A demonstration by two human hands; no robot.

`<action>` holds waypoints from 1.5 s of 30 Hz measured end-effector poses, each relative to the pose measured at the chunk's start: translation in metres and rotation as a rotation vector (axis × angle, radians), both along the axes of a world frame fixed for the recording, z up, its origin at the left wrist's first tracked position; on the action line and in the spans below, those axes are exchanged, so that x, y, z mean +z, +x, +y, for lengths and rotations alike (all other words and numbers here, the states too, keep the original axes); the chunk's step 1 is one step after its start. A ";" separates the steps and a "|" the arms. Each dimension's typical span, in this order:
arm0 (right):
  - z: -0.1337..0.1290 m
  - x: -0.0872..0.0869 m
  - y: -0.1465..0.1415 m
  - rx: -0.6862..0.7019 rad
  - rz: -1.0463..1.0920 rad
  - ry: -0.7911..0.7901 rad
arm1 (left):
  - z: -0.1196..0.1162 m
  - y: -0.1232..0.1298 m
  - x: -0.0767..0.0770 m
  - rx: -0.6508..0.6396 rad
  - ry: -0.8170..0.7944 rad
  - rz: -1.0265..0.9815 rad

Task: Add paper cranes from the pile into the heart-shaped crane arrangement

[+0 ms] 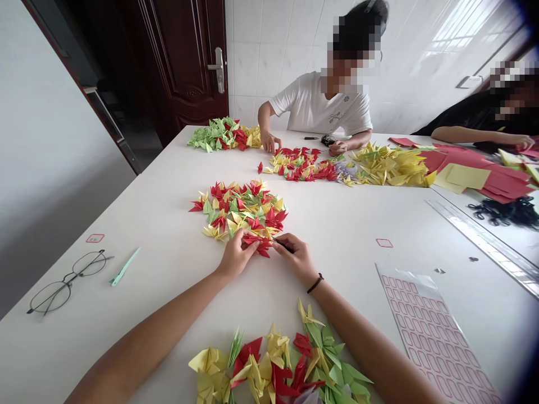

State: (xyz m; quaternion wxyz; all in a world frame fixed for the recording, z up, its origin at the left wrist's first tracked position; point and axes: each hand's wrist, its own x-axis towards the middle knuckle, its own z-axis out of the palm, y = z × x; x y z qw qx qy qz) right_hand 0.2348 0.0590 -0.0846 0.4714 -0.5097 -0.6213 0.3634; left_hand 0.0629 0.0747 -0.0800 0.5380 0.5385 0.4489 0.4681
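My left hand [237, 254] and my right hand [295, 258] meet at the near edge of a heap of folded paper cranes [238, 210] in red, yellow and green. Between them is a red paper crane [256, 244], gripped by my left fingers. My right hand pinches a thin dark stick [283, 244], whose tip reaches the red crane. A black cord bracelet [315, 283] circles my right wrist. Another heap of yellow, red and green cranes [278, 365] lies close to me, below my forearms.
A white table [105, 331] holds glasses [65, 282], a pale green plastic tool [125, 266], a pink-printed sticker sheet [433, 336] and a long ruler [484, 241]. Two co-workers [324, 98] sit across it, near more crane heaps [301, 164] and red and yellow paper sheets [484, 174].
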 end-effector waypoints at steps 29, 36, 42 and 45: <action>-0.006 0.007 -0.002 0.225 -0.105 0.054 | -0.001 0.001 0.001 0.031 0.383 0.406; -0.005 0.005 -0.002 0.218 -0.156 0.051 | 0.000 0.001 -0.001 0.003 0.446 0.393; -0.005 0.003 -0.002 0.172 -0.180 0.078 | 0.000 0.001 -0.004 0.019 0.482 0.424; -0.004 0.002 -0.003 0.147 -0.203 0.072 | -0.001 0.001 -0.004 0.029 0.460 0.444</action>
